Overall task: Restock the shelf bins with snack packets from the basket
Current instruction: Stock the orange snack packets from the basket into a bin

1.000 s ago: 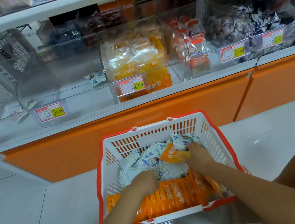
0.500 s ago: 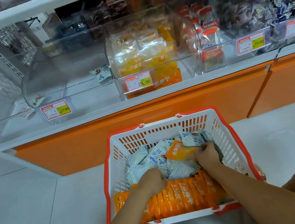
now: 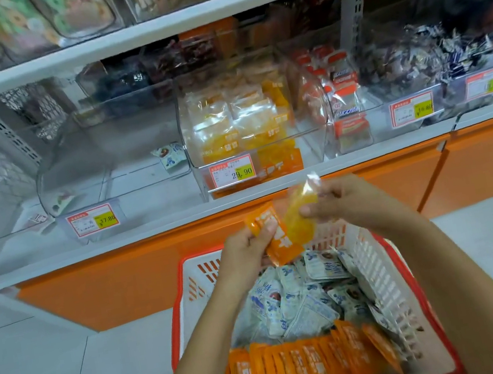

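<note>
Clear shelf bins (image 3: 109, 164) line the far side. Above the basket (image 3: 383, 278), left hand (image 3: 243, 250) pinches an orange packet (image 3: 281, 245), right hand (image 3: 346, 202) a yellow clear-wrapped packet (image 3: 301, 215).

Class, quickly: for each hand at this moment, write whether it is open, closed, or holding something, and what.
Left hand: grips an orange printed packet.
Right hand: pinches a clear packet with yellow contents.

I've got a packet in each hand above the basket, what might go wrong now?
The right hand only pinches the clear yellow packet by one side, so it may slip to the floor. The orange packet in the left hand matches the middle bin; the near-empty left bin holds a blue-white packet, so mix-ups are possible.
</note>
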Motion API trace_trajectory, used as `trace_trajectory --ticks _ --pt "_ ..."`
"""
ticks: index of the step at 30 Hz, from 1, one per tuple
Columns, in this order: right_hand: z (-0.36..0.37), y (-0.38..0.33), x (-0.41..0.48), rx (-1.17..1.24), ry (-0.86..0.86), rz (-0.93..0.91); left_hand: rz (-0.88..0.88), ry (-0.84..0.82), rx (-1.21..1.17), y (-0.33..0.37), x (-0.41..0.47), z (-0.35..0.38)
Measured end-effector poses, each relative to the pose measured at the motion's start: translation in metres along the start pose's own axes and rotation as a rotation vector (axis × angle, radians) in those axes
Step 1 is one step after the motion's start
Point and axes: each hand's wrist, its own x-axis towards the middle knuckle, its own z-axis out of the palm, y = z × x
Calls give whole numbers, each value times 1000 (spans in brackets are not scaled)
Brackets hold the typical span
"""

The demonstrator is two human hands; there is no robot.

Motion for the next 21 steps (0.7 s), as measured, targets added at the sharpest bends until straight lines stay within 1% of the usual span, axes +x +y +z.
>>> trace_trajectory --ticks 1,2,5,7,9,10,12,16,19,21 --pt "-3 -12 -4 -3 65 -48 98 26 67 14 2 0" --pt "-6 -23 -5 4 173 -113 192 67 128 28 5 0" --pt "-20 -47 -4 -64 612 -290 448 297 278 71 9 -12" --pt "-32 -55 3 -150 809 -321 537 420 332 91 17 -24" --pt "-46 -61 17 -251 904 -321 538 493 411 100 29 -35" --pt "-53 -65 27 -314 917 -325 528 516 460 102 36 -39" --pt "-63 -78 51 -478 889 -298 511 528 532 102 52 -46" --pt "-65 -99 105 -819 719 -136 387 477 547 92 78 -57" --pt "-57 -101 143 -959 639 -83 334 495 572 84 87 -65" --pt "-53 -103 162 -1046 633 -68 327 494 585 79 90 -69"
